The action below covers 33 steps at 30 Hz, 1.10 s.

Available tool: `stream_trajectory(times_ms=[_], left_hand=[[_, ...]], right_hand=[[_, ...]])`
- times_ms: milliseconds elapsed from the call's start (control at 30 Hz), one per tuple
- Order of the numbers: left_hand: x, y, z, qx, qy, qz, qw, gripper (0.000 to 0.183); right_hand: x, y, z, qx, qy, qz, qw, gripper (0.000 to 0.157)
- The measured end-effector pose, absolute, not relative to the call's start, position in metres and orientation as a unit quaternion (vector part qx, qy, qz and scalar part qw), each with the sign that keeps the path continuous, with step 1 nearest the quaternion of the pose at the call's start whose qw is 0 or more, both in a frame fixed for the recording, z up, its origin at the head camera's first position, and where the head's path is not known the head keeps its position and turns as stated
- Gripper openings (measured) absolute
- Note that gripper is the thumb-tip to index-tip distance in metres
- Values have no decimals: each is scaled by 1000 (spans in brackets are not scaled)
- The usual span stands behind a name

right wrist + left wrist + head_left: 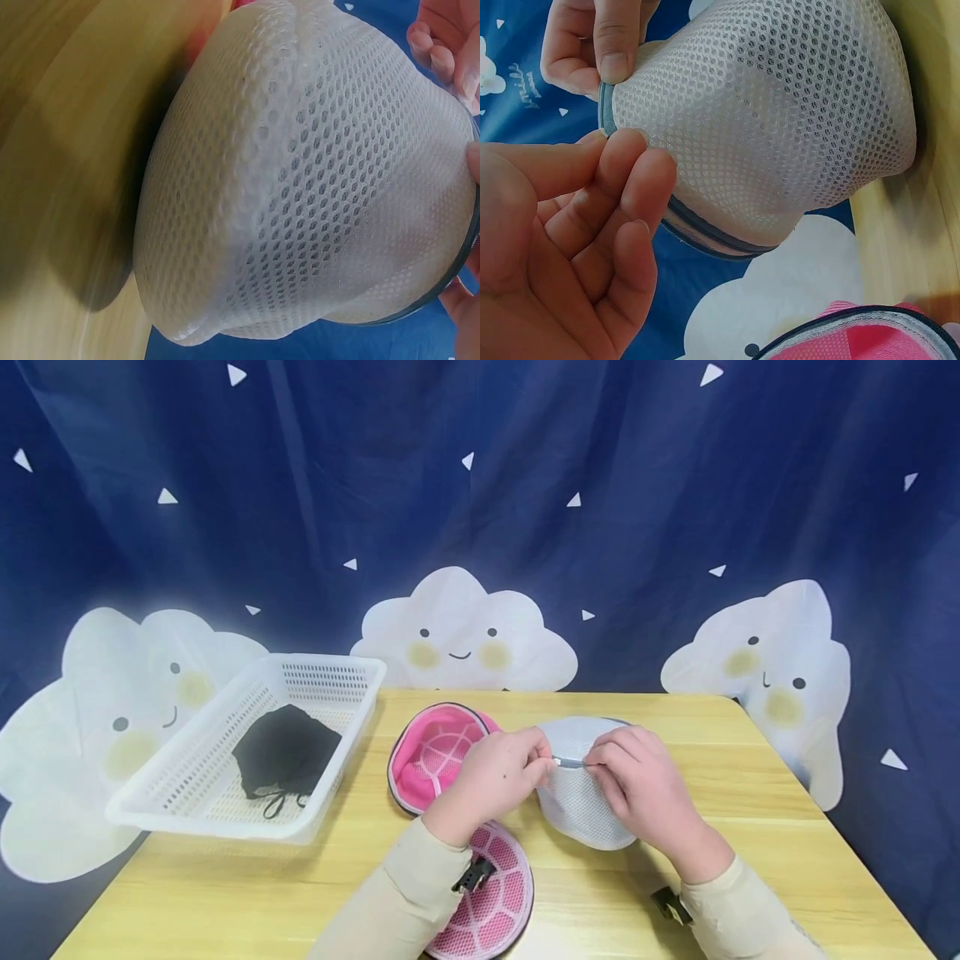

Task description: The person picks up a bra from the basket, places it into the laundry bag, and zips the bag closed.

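Note:
A white mesh laundry bag (581, 814) with a grey zipper edge stands between the two hands, above the table's right half. My left hand (495, 777) pinches the zipper's edge by a small light tab, thumb against fingertips. The right hand (645, 785) pinches the same grey edge just to the right. In the left wrist view, the left hand (577, 247) has its fingertips at the rim, close to the right hand (604, 37). The bag's mesh wall (315, 180) fills most of the right wrist view; its contents cannot be made out.
An open pink mesh bag (431, 760) lies left of the hands. A round pink mesh piece (502, 893) with pale lines lies under the left forearm. A white plastic basket (142, 802) at the left holds a black cloth item (288, 752) with thin cords.

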<state>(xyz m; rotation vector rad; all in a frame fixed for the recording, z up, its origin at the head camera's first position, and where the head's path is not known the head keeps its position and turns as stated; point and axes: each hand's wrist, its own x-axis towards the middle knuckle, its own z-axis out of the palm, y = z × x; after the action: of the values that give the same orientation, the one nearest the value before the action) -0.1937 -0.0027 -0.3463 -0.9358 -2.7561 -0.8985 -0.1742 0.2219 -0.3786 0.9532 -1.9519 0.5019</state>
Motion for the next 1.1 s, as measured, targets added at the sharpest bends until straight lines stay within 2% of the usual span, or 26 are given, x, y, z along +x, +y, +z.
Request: stream_trajectory(times_ms=[167,633,933,1100], left_hand=[[-195,-4,-344,-308,-902,-297,51,17],[-192,-4,-341,-299,-909,-286,50,17],[-191,0,-343,-308,-906,-286,45,17],[-189,2,-343,-314,-902,-292,39,16]], right_hand=[[-176,224,-377,384,-785,199,443,22],[-173,229,-377,356,-810,205,418,3],[-171,225,-377,373,-808,197,411,18],[-169,222,-377,379,-804,194,414,10]])
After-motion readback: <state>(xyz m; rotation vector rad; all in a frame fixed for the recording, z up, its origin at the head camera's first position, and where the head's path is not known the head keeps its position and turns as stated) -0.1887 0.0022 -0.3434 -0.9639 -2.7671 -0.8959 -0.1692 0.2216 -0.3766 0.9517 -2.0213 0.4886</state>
